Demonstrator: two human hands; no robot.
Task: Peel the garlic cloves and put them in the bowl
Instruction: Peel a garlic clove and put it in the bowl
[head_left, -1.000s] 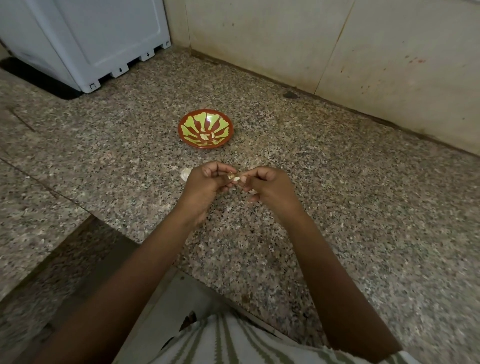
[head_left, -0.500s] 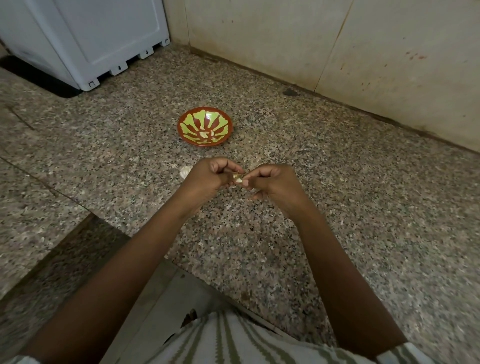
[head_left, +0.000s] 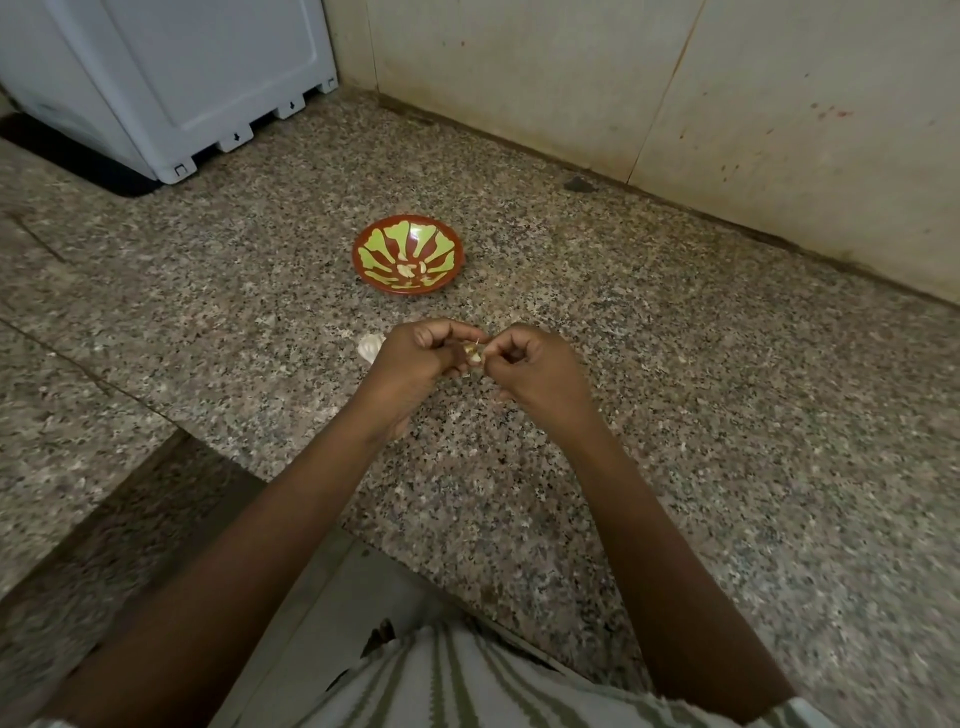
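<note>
A small garlic clove (head_left: 474, 355) with pale skin is pinched between my left hand (head_left: 415, 364) and my right hand (head_left: 540, 371), held just above the granite counter. Both hands have curled fingers around it, and most of the clove is hidden by them. Beyond my hands stands a red bowl with a green pattern (head_left: 408, 254), with a few pale peeled cloves (head_left: 413, 270) lying in its bottom. A white piece of garlic (head_left: 370, 347) lies on the counter just left of my left hand.
A speckled granite counter (head_left: 675, 415) runs to a beige wall (head_left: 623, 78) at the back. A white appliance (head_left: 171, 78) stands at the back left. The counter's front edge (head_left: 171, 441) steps down at the lower left.
My hands stay together on the clove with small finger shifts. The view has tilted slightly; the bowl and the garlic piece have not moved.
</note>
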